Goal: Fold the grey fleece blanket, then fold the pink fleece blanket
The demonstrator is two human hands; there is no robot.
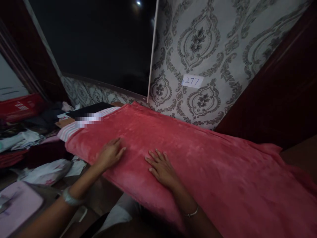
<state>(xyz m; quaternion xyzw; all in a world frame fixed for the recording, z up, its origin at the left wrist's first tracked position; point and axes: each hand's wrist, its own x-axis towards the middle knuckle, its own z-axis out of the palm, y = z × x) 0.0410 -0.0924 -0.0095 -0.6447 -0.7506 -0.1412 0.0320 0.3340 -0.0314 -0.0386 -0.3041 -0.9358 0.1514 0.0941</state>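
Note:
A plush red-pink blanket (210, 172) is spread over a long raised surface and hangs down along its near side. My left hand (110, 153) rests on the blanket near its left end, fingers stretched out. To the right of it, my right hand (160, 167) lies flat on the same blanket with its fingers spread. Neither hand grips anything. Striped cloth (67, 131) shows beyond the blanket's left edge, with part of it blurred out. What bears the blanket is hidden beneath it.
Behind stands a large dark television screen (99, 43) against patterned wallpaper (198, 43). A paper marked 277 (192, 81) is on the wall. At left are piled clothes (22, 140), a red bag (21, 107), a white plastic bag (47, 172) and a pale purple stool-like object (19, 206).

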